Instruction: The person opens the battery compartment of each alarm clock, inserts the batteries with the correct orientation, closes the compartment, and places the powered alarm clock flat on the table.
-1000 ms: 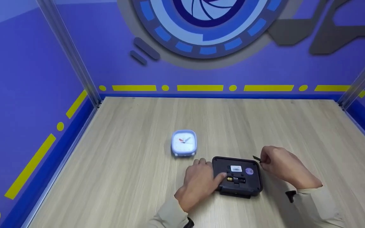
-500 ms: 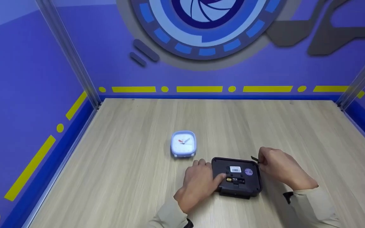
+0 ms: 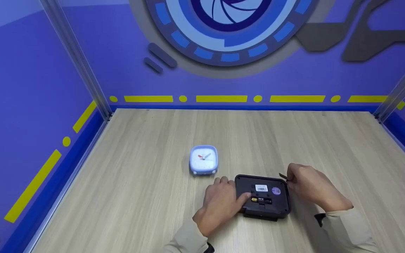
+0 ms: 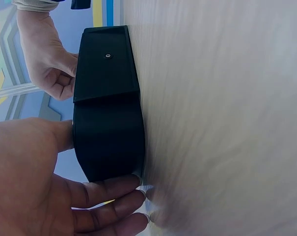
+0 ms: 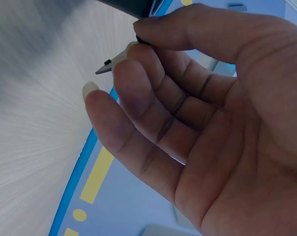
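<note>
A black battery-powered device lies back side up on the wooden table. Its battery slot is uncovered and one battery sits in it. My left hand holds the device's left end, thumb on top and fingers along the side, as the left wrist view shows against its dark side wall. Just off the far right corner, my right hand pinches a small thin dark battery cover between thumb and fingertips. In the right wrist view the cover pokes out past the fingers, partly hidden by them.
A light blue alarm clock stands behind my left hand, its dial facing up toward me. The wooden table is bounded by blue printed panels at the back and sides.
My right hand has shifted slightly left, toward the black device, with the battery cover still pinched. My left hand keeps its hold on the device, which stays in place.
</note>
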### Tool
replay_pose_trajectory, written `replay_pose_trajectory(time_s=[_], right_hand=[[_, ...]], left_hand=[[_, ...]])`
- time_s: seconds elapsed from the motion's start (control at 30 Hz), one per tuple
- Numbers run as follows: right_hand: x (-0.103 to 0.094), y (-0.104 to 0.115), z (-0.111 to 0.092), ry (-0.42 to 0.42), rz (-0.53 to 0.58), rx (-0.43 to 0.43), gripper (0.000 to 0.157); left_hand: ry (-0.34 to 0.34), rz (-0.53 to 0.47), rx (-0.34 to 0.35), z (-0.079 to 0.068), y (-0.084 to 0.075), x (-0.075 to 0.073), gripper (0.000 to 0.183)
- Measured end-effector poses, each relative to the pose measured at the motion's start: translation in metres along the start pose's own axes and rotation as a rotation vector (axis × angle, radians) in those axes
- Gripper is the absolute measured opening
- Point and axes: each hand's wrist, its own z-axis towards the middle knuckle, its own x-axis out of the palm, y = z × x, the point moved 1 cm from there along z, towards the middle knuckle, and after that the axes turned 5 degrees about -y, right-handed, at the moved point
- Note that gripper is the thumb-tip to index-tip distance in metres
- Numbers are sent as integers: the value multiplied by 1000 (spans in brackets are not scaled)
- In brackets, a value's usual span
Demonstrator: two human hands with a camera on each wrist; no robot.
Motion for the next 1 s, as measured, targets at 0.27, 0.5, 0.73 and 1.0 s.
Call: replay_pose_trajectory(time_s=[0.27,0.5,0.73,1.0], right_hand=[[4,-4,0,-1,-8,-13,21],[5,-4,0,0,-14,-6,21],[5,-4,0,7,-13,-7,21],[6,-3,-1,-6,-14,-9,22]], left_hand=[[5,4,-5,0,0,0,66],[11,17,-1,0,0,0,67],[10,7,0,0,0,1,67],[28,-5,-12,1,0,-1,67]])
